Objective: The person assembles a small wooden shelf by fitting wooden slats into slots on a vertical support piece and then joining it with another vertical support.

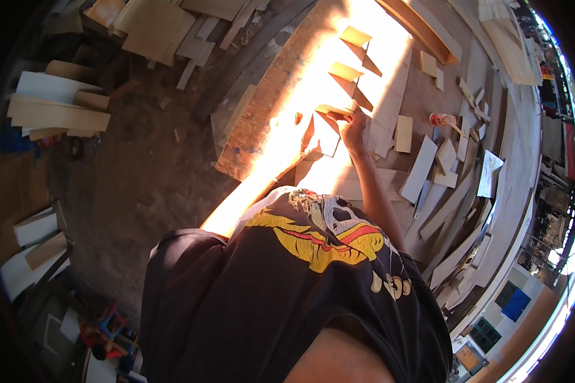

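My right hand [352,129] is closed on a small flat piece of wood [332,110], fingers and thumb at its right end. This piece stands over a sunlit wooden worktop [246,143]. My left hand [305,139] is just to the left of it, washed out by glare, so whether it touches the wood or how its fingers lie cannot be made out. Farther along the worktop, two similar wood pieces stand in a row: the nearer piece [345,71] and the farther piece [355,36]. Both cast dark shadows to the right.
On the right, wood offcuts [420,169] and a bottle with a red label [442,120] lie about. A long wooden channel [421,29] is at the far right. Stacked panels [61,108] stand to the left, with more boards [156,29] at the far left.
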Motion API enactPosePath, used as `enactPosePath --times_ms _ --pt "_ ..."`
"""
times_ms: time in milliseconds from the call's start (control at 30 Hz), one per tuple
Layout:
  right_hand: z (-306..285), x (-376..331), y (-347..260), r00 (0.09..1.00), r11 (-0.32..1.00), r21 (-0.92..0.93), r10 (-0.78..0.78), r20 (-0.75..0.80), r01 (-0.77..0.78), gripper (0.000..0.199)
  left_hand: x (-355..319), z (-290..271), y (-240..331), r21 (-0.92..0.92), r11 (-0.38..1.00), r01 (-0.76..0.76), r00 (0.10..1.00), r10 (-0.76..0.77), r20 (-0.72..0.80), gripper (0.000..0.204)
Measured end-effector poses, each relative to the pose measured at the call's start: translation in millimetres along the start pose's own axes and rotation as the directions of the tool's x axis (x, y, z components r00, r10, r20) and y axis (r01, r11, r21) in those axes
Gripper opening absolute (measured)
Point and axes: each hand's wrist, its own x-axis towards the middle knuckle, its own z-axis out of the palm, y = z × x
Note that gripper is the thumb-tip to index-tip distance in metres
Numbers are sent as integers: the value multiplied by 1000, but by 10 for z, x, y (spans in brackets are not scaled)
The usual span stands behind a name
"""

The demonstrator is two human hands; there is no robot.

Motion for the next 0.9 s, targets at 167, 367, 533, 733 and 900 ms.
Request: enactPosePath --times_ms 167,367,533,733,900 --pt "-18 -4 27 1000 990 -138 -11 25 15 33 24 0 11 -13 1000 12 1000 -11 24 63" --pt "18 14 -218 1000 1000 -13 -3 1 3 32 52 -17 -3 44 999 2 997 -5 77 58" --pt "-15 -1 -167 983 948 -258 -183 31 185 21 18 55 -55 83 996 -27 999 23 47 56" --pt "21 -24 -150 981 965 -185 -193 -18 186 32 28 2 2 71 997 24 990 -34 135 57" --pt "-5 -28 -165 947 894 -325 -322 12 308 36 -1 19 -23 27 998 51 988 -54 146 60"
